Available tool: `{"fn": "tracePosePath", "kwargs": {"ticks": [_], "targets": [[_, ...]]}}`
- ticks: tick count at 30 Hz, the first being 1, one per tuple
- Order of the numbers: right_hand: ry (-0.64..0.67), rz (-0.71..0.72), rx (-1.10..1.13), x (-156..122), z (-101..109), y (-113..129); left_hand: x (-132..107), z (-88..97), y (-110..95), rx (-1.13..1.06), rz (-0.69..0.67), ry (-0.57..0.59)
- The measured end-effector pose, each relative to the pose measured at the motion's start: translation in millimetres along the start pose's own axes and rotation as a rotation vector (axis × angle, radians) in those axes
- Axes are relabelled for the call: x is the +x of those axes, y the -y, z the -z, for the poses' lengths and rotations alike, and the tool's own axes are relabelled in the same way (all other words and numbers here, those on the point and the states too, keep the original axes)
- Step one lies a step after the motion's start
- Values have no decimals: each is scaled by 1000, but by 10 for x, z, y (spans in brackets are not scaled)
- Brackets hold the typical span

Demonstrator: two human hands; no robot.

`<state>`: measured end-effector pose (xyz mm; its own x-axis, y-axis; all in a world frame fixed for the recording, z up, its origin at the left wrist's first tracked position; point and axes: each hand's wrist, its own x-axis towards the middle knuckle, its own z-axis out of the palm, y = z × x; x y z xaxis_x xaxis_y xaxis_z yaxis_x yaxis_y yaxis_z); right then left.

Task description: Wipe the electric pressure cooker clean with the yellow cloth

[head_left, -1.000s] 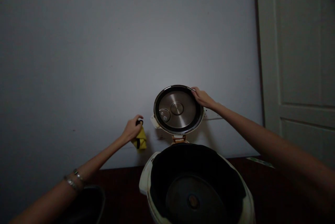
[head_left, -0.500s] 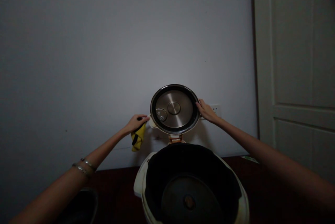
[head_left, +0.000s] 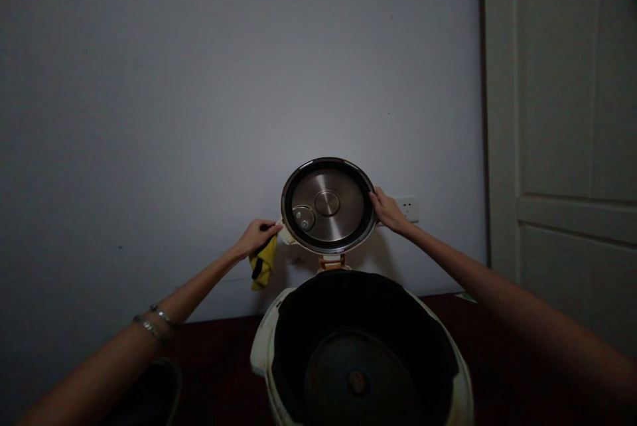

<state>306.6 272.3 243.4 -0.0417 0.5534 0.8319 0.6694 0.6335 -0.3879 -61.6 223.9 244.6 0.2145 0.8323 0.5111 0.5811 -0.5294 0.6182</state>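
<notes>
An electric pressure cooker stands in front of me with its lid raised on the hinge, metal underside facing me. My right hand grips the lid's right edge, thumb on the inner side. From my left hand, closed, hangs a yellow and black cloth. Its fingertips touch the white tab at the lid's lower left. Inside the cooker's dark body no inner pot shows; a small brownish round part sits at the centre of the bottom.
Behind the cooker rises a pale wall with a socket beside my right hand. A dark pot or bowl stands at lower left, partly behind my forearm. The tabletop is dark red. A panelled door is at right.
The view has shifted slightly, so the lid and cooker appear a little further left. Both hands keep their places at the lid, and the cloth still hangs from the left one.
</notes>
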Motion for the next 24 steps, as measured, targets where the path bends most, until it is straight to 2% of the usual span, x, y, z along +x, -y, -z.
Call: {"fn": "tracePosePath", "kwargs": {"ticks": [13, 21, 24], "targets": [[8, 41, -2, 49, 27, 3, -54, -41, 14, -19, 21, -13], [70, -79, 122, 28, 56, 49, -76, -44, 67, -29, 55, -4], [75, -127, 153, 26, 63, 62, -70, -24, 106, 37, 65, -63]]}}
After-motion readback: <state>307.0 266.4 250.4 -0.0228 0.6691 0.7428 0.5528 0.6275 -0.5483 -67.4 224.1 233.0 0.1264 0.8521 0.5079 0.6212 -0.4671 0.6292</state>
